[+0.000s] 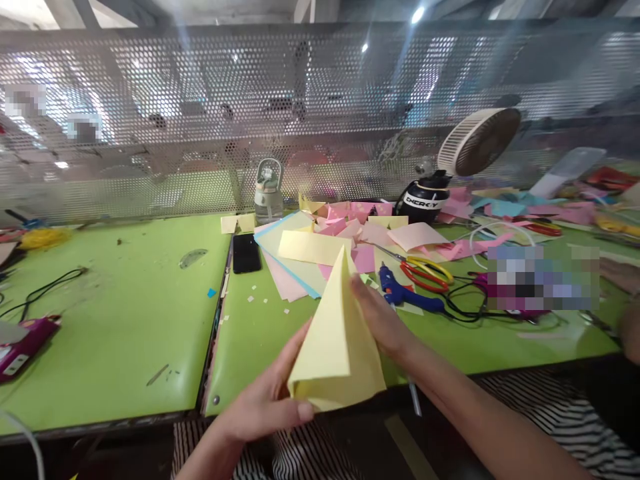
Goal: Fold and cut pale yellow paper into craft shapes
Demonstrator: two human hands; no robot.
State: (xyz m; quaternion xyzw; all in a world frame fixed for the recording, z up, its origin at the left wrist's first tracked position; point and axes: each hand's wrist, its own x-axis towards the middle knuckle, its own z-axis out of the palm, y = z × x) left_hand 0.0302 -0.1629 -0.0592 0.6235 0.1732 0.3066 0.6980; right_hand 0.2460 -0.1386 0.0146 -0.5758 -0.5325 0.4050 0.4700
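Observation:
A folded sheet of pale yellow paper (325, 327) is held up over the table's front edge, its creased point facing away from me. My left hand (275, 393) grips its lower left corner, thumb on top and fingers underneath. On the far right side, my right hand (377, 310) is closed on the paper near its peak; most of those fingers are hidden behind it. Just beyond the right hand lie a blue glue gun (405, 293) and scissors (427, 272) with red and yellow handles. Loose pastel sheets (313, 248) spread out behind the folded paper.
A black phone (247, 253) and a clear bottle (269, 197) stand left of the sheets. Behind the paper scraps is a small fan (475, 143). Black cable and a purple power strip (530, 313) lie right; another power strip (27, 347) sits left. A person's hand (617, 273) shows at right.

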